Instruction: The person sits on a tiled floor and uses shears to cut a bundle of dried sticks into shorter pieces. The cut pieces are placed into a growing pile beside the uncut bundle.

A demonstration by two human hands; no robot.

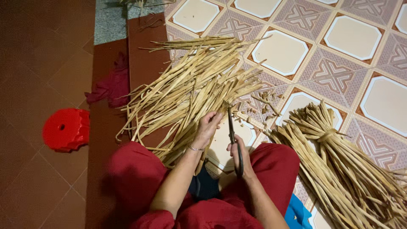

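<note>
I sit on the floor in dark red trousers. My left hand (207, 127) grips a fan of dried, pale straw-like stalks (193, 85) that spreads up and to the left over the tiles. My right hand (239, 154) holds black scissors (233, 135), blades pointing up at the stalks' near ends just right of my left hand. Small cut scraps (265, 106) lie on the floor beyond the blades.
A tied bundle of the same stalks (335, 157) lies at the right on patterned floor tiles (352, 38). A red plastic stool (65, 129) stands at the left on brown tiles. A dark red cloth (112, 87) lies by the stalks. Something blue (296, 214) shows by my right leg.
</note>
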